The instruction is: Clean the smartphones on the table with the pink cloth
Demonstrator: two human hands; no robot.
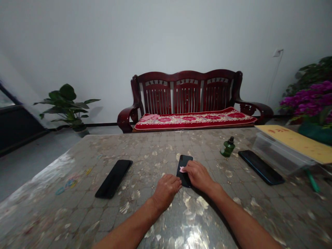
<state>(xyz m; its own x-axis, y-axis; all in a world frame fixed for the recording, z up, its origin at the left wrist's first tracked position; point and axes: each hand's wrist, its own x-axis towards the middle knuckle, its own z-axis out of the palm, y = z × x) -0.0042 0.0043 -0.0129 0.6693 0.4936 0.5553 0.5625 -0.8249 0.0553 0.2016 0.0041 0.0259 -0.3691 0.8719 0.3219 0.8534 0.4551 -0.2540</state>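
Note:
A dark smartphone (185,159) lies on the table in front of me, what looks like its camera mark at the upper left. My left hand (167,189) rests at its lower left edge with the fingers curled against it. Over the phone's right side, my right hand (198,174) is closed on a small pink piece (182,169), cloth or paper, which touches the phone's surface. The fingertips of the right hand are partly hidden. To the left lies a second black phone (114,178), and a third phone (260,167) with a blue edge lies on the right.
A green bottle (228,147) with a dark cap stands right of centre. Beyond it are a clear plastic box (284,154) under a yellow sheet (295,140), and a green-handled thing (313,181). Several coloured bands (70,183) lie at left. A wooden bench (186,91) stands behind the table.

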